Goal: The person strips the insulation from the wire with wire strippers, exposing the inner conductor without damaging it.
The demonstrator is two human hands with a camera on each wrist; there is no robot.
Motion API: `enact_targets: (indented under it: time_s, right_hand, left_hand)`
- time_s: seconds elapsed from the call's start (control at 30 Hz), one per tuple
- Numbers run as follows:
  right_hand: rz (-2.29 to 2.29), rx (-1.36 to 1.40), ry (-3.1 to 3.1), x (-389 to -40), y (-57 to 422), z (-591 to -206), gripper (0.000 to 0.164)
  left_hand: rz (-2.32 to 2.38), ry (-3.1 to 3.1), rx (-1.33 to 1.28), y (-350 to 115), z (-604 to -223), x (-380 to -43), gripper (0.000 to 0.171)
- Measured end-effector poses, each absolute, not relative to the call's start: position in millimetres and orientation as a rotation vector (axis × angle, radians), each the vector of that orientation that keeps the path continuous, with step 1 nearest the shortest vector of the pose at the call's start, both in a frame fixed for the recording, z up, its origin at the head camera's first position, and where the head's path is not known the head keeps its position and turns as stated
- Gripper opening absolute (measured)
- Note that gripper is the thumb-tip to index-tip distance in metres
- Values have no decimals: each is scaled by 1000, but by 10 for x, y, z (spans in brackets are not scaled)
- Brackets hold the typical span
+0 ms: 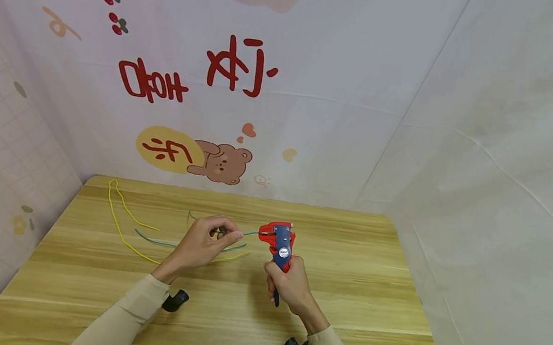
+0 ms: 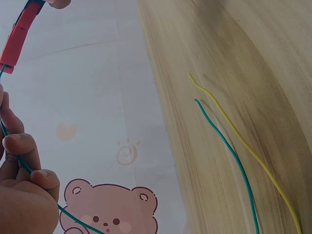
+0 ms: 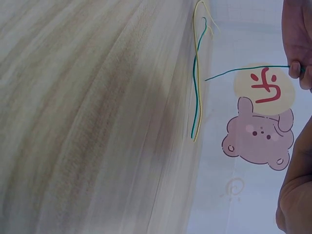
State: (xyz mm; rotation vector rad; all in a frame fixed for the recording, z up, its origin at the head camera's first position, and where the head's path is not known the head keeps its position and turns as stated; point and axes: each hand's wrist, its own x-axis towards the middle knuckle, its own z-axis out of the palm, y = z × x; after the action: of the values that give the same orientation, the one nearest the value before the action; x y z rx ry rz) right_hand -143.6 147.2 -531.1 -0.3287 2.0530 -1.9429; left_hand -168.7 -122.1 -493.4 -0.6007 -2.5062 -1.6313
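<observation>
My right hand (image 1: 290, 284) grips the handles of a red and blue wire stripper (image 1: 282, 243), its head pointing away over the table. Between thumb and fingertips, my left hand (image 1: 205, 242) pinches a green wire (image 1: 251, 233) just left of the tool. One end of that wire enters the stripper's red head (image 2: 14, 41); the wire's other part (image 2: 80, 222) trails behind the left hand in the left wrist view. The right wrist view catches only an edge of the right hand (image 3: 297, 190), and the stripper lies outside it.
On the wooden table (image 1: 364, 300) under and left of the left hand lie a loose green wire (image 2: 234, 156) and a long bent yellow wire (image 1: 118, 221). Black curved pieces (image 1: 175, 301) sit by both wrists. White printed sheets (image 1: 336, 116) enclose the back and sides.
</observation>
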Motion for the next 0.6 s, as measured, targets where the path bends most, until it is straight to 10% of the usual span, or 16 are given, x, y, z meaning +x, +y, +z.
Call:
enact_targets:
  time_s: [0.6]
  right_hand:
    - [-1956,-298,2036,-1442,1485,-5326,40]
  left_hand:
    - [-1653,-2513,-590,-1223,-4931,-1677,8]
